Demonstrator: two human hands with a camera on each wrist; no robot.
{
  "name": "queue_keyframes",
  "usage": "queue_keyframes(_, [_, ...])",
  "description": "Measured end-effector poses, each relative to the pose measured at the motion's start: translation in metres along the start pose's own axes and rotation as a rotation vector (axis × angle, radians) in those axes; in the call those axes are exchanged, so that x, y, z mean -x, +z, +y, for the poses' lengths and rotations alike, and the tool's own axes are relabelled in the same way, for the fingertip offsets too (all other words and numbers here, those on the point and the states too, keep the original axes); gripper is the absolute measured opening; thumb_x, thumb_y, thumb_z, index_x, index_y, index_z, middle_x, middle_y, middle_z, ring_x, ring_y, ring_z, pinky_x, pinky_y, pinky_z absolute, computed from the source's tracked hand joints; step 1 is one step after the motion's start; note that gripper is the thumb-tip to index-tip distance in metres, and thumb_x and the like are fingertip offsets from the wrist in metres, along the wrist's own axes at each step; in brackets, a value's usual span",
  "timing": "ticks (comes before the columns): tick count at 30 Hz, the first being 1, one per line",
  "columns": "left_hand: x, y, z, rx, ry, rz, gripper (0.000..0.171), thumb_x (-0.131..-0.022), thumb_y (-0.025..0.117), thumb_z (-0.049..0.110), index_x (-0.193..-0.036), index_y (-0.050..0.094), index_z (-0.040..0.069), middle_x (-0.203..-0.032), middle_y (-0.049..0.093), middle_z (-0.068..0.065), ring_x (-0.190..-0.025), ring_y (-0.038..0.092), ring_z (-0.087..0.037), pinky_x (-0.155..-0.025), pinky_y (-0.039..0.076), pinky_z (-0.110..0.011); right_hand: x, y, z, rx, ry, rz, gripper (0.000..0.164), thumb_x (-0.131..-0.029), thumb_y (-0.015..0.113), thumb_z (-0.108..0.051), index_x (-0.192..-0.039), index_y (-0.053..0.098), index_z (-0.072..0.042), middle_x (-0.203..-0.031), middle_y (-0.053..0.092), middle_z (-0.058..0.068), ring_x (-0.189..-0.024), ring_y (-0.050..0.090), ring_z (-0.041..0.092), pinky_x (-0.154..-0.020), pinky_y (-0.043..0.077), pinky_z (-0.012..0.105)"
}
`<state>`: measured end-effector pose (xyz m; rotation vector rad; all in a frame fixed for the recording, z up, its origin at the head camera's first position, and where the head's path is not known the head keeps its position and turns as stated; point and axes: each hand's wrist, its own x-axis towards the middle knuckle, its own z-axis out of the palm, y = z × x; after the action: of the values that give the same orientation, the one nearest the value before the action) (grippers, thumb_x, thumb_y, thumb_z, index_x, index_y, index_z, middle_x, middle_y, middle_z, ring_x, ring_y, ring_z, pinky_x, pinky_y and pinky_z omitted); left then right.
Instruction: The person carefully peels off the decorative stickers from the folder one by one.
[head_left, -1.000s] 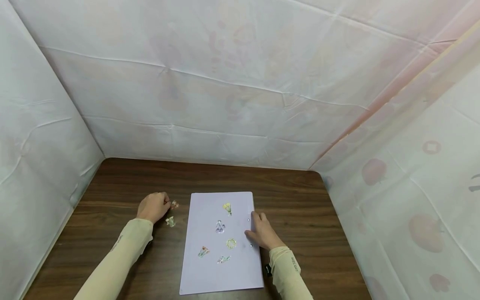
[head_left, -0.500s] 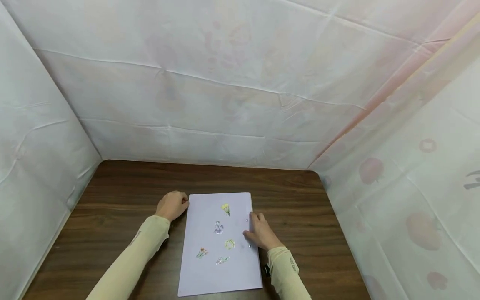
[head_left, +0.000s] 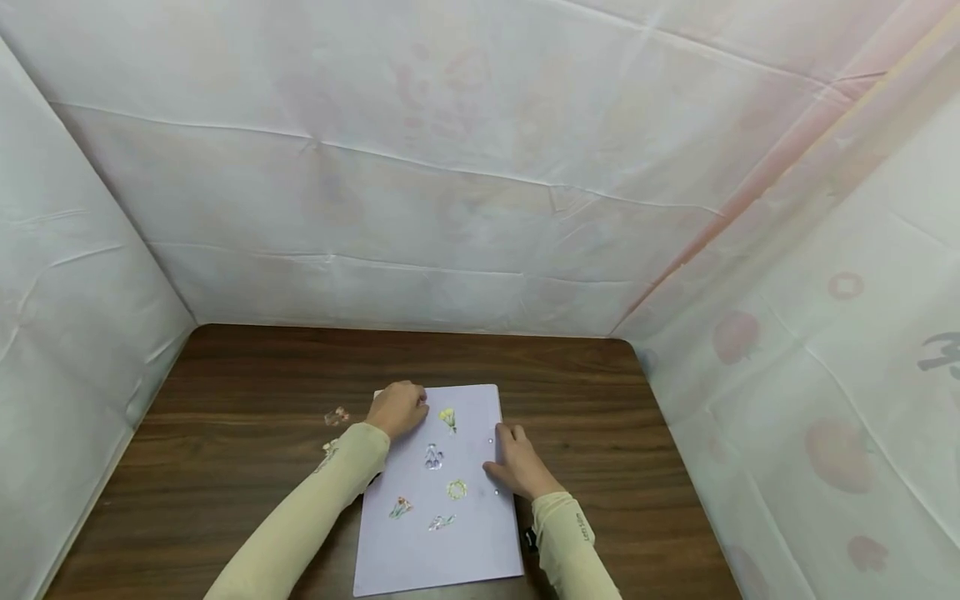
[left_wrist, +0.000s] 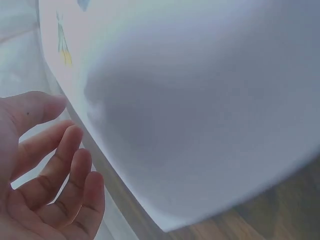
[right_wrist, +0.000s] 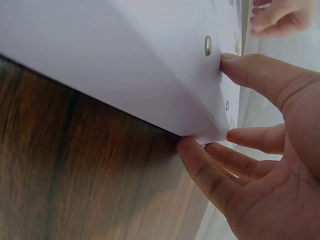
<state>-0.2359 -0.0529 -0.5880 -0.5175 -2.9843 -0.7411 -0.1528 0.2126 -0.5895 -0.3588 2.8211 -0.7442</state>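
Observation:
A pale lilac binder (head_left: 435, 554) lies on the table with several flower stickers on its cover, among them a yellow bouquet (head_left: 447, 419) and a round wreath (head_left: 457, 489). My left hand (head_left: 398, 409) is over its upper left part, fingers bent and fingertips close to the thumb; whether something thin is between them I cannot make out. In the left wrist view nothing shows in those fingers (left_wrist: 72, 175). My right hand (head_left: 522, 463) grips the binder's right edge, thumb on the cover beside the metal rivets (right_wrist: 208, 46), fingers against the spine.
Left of the binder, a brownish flower sticker (head_left: 339, 416) lies on the dark wooden table (head_left: 247, 367). A pale one (head_left: 330, 447) is partly hidden by my left sleeve. White printed cloth (head_left: 420, 208) hangs around the back and sides.
My left hand has moved right, from beside the loose stickers to over the binder's upper left part. The right hand has stayed at the binder's edge.

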Motion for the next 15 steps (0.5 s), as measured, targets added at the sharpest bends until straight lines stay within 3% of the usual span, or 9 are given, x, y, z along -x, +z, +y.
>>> queue_keyframes(7, [-0.009,0.012,0.016,0.004,0.026,-0.019,0.020,-0.086,0.073,0.016,-0.104,0.077,0.007,-0.095,0.070,-0.008,-0.087,0.067,-0.024,-0.077,0.054,-0.041,0.000,-0.001,0.000,-0.009,0.008,0.002,0.074,-0.090,0.076,-0.020,-0.146,0.038,0.008,-0.132,0.044,0.031,-0.121,0.050,0.046,-0.096,0.046,0.053])
queue_keyframes(15, [-0.013,0.024,0.024,0.018,0.057,-0.051,0.017,-0.085,0.073,0.018,-0.100,0.077,0.010,-0.092,0.068,-0.005,-0.084,0.066,-0.021,-0.076,0.053,-0.038,0.001,-0.002,-0.001,-0.009,0.008,0.003,0.074,-0.090,0.077,-0.021,-0.146,0.038,0.008,-0.130,0.045,0.030,-0.120,0.051,0.045,-0.096,0.046,0.052])
